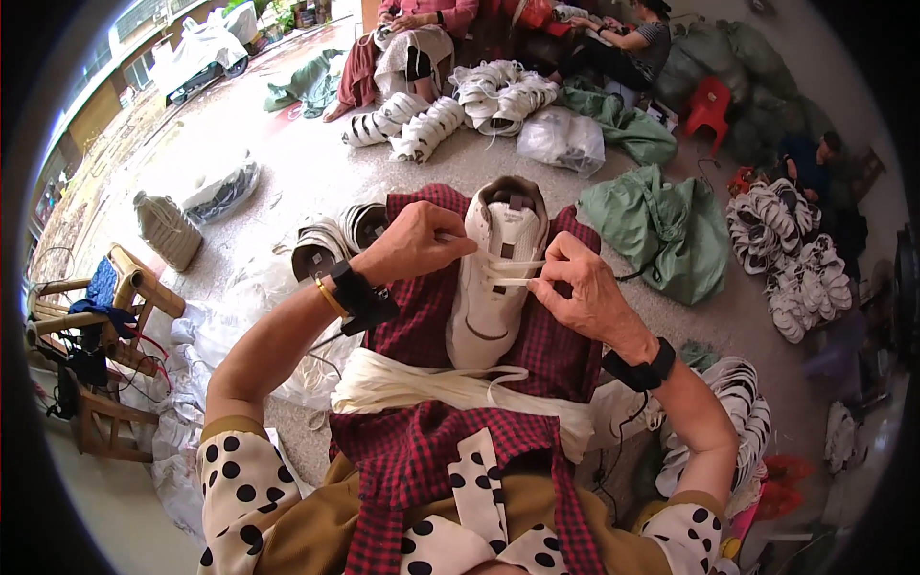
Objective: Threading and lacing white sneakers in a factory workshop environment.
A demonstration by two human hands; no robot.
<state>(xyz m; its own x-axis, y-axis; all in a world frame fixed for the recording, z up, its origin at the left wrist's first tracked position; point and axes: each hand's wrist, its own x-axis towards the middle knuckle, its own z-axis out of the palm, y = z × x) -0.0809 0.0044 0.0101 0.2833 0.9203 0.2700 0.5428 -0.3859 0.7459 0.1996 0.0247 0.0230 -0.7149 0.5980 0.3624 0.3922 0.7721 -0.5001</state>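
Lacing the white shoe that lies on the red checked cloth over the lap, the left hand and right hand each pinch a white lace, best pulled evenly taut.

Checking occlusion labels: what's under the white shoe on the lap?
The white shoe lies on a red checked cloth over the lap; a bundle of white laces sits by its heel. The sole is hidden.

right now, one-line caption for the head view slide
Left hand and right hand thread a white lace through a white sneaker on a checked lap cloth.
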